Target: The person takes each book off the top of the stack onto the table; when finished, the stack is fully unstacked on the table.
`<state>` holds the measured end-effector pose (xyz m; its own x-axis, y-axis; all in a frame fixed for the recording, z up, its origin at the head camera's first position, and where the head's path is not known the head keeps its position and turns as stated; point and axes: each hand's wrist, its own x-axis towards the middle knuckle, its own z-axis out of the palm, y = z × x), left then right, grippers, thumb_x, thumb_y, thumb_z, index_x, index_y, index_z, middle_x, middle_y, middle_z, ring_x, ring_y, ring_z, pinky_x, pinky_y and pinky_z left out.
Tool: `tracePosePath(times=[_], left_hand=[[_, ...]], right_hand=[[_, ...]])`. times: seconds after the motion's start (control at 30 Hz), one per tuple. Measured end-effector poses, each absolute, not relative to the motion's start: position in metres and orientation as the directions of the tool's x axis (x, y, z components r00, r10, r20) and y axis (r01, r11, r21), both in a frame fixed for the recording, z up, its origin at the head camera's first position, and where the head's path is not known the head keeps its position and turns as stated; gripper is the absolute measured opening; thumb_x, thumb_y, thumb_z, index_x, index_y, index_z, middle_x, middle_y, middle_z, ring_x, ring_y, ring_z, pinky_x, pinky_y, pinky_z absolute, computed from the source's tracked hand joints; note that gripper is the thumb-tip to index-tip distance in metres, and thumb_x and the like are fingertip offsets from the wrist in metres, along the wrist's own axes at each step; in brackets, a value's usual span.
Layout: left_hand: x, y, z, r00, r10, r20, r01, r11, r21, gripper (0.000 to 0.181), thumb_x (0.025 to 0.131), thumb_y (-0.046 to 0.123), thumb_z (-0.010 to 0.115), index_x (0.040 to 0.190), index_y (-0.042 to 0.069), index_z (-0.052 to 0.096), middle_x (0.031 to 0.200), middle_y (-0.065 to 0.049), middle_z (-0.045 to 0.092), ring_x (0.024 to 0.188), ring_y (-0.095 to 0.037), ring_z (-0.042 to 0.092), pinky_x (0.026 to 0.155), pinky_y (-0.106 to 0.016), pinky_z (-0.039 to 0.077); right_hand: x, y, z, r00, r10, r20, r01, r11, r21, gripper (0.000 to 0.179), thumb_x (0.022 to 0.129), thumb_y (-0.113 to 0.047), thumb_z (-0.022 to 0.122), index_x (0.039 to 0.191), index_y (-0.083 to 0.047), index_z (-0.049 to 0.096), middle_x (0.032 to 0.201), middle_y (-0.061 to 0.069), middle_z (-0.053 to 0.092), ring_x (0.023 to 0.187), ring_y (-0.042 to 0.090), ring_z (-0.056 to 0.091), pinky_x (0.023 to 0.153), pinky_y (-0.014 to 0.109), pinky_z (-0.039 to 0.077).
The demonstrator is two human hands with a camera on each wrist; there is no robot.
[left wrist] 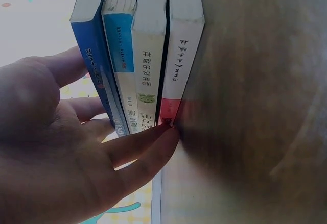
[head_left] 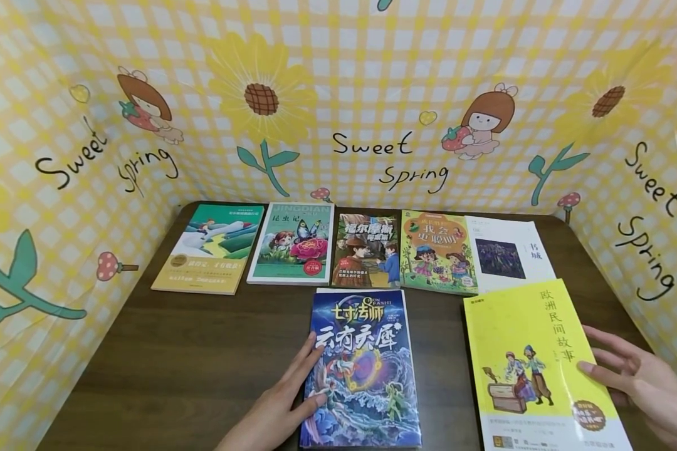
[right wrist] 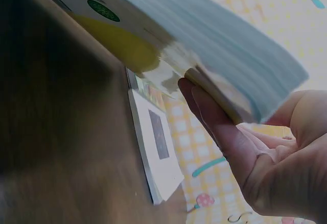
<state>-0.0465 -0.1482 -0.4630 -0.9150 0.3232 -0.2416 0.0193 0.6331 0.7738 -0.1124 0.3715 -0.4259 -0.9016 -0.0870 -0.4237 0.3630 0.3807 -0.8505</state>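
Note:
My left hand (head_left: 284, 398) is at the left side of a stack of several books, its fingers lying along the spines in the left wrist view. The top one is a blue fantasy book (head_left: 367, 376) with its cover up, and the thumb touches its edge. At the right, my right hand (head_left: 637, 376) holds a yellow book (head_left: 519, 351) by its right edge, thumb over the cover and fingers underneath. This book is tilted, raised above the table in the right wrist view, and its pages (right wrist: 245, 55) face that camera.
Along the table's back edge lie a green-and-yellow book (head_left: 211, 247), a butterfly book (head_left: 290, 244), a detective book (head_left: 367, 250), a children's book (head_left: 440, 250) and a white book (head_left: 533, 250), partly overlapped by the yellow one. A checked cloth (head_left: 367, 81) surrounds the dark wooden table (head_left: 163, 363).

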Motion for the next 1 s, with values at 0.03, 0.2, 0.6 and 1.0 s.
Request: tracePosePath(times=[0.03,0.2,0.6,1.0], left_hand=[[-0.046,-0.148,-0.463,-0.917,0.323,-0.233,0.027,0.634,0.773,0.071,0.097,0.048,0.052,0.155,0.033,0.015,0.162,0.003,-0.003,0.139,-0.043,0.027,0.089,-0.072,0.037],[-0.046,-0.149,-0.463,-0.92,0.318,-0.231,0.027,0.638,0.77,0.07,0.097,0.048,0.052,0.155,0.034,0.015,0.162,0.003,-0.003,0.138,-0.043,0.028,0.088,-0.072,0.038],[-0.046,-0.148,-0.462,-0.918,0.323,-0.23,0.031,0.638,0.77,0.07,0.097,0.048,0.051,0.155,0.032,0.015,0.162,0.003,-0.003,0.139,-0.043,0.027,0.09,-0.071,0.037],[-0.046,-0.148,-0.461,-0.922,0.311,-0.232,0.024,0.642,0.766,0.07,0.097,0.047,0.052,0.155,0.032,0.016,0.162,0.003,-0.002,0.14,-0.042,0.025,0.093,-0.071,0.036]], right_hand=[[-0.112,0.374,-0.427,-0.904,-0.089,-0.418,0.357,0.382,-0.852,0.085,0.094,-0.019,0.063,0.154,-0.006,0.004,0.105,-0.019,0.065,0.091,0.025,0.069,0.07,0.045,0.056],[-0.113,0.383,-0.436,-0.907,-0.082,-0.413,0.355,0.379,-0.855,0.084,0.095,-0.018,0.062,0.153,-0.003,0.003,0.102,-0.024,0.065,0.09,0.022,0.07,0.071,0.045,0.057],[-0.114,0.4,-0.443,-0.89,-0.044,-0.455,0.401,0.403,-0.823,0.089,0.095,-0.024,0.062,0.151,0.002,-0.001,0.104,-0.022,0.064,0.09,0.017,0.069,0.072,0.04,0.056],[-0.117,0.404,-0.452,-0.84,0.012,-0.543,0.483,0.473,-0.737,0.095,0.095,-0.038,0.061,0.151,0.003,-0.005,0.107,-0.012,0.065,0.075,0.01,0.06,0.061,0.033,0.048]])
